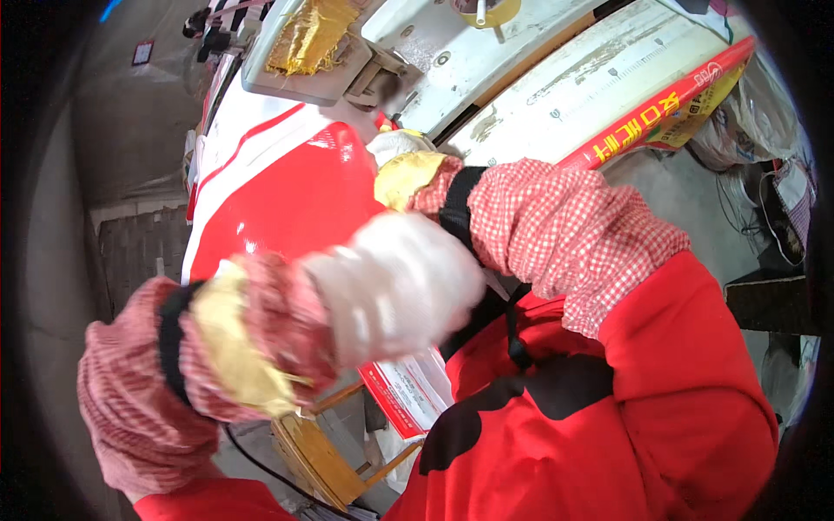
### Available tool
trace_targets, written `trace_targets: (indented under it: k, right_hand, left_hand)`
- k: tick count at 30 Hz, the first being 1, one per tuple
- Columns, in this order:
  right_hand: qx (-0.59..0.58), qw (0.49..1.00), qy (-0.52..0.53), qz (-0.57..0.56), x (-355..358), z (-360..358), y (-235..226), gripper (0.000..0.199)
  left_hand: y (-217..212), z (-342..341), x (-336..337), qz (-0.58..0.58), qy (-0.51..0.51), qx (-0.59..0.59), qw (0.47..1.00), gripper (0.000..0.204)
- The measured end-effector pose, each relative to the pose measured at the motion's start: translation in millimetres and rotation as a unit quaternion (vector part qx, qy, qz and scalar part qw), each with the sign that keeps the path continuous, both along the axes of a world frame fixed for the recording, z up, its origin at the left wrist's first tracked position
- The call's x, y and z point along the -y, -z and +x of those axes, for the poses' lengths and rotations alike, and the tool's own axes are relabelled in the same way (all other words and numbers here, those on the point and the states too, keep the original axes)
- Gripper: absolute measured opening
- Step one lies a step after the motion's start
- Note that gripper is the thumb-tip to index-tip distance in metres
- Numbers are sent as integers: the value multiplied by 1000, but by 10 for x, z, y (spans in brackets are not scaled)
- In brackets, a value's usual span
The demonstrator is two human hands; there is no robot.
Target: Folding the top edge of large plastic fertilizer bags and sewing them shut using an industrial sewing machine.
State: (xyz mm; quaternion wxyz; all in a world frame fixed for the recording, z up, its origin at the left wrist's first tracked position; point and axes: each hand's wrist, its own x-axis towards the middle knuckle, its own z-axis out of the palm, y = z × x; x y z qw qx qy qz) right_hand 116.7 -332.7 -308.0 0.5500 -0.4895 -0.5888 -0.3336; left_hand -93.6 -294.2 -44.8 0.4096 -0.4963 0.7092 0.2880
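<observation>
The red-and-white plastic sheet (287, 195) lies in the left-centre of the frame, glossy and mostly flat where I can see it. Its visible stretch slants from upper centre down toward the lower left, though I can't be sure of its full long axis, since the sleeves cover part of it. From my left hand (408, 278), the sheet lies up and to the left. The right hand (398, 143) looks nearer its upper right edge, while the left overlaps its lower right part from my view; whether that one touches, I can't say.

Both hands wear pale gloves. The left one is blurred (my feed smears it badly), so I can't tell how its fingers are set; the right one's fingers are mostly hidden, and its grip is equally unreadable.

Below the left glove, a red-edged printed sheet (413, 395) shows near a wooden chair (317, 456). Across the top sits a white machine (417, 48), with a yellow cloth (313, 35) at upper left and a yellow bowl (504, 13) at top centre.
</observation>
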Motion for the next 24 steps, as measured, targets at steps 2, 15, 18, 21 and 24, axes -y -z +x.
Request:
trace_targets:
  k: [2,15,18,21,24]
  right_hand:
    - [-63,996,-42,42,87,67,-31,22]
    - [-451,783,-322,281,-122,-247,460,23]
    - [-525,697,-371,317,-111,-278,515,24]
    - [-593,597,-406,355,15,-268,528,25]
    - [-538,555,-433,464,-306,-91,-485,23]
  left_hand:
    - [-266,166,204,5,-56,14,998,15]
    - [12,-568,-38,19,-91,-47,995,23]
    - [0,-409,59,41,-100,-13,994,31]
    - [12,83,-53,-85,-71,-97,989,18]
    - [-239,565,375,-148,-57,-185,970,31]
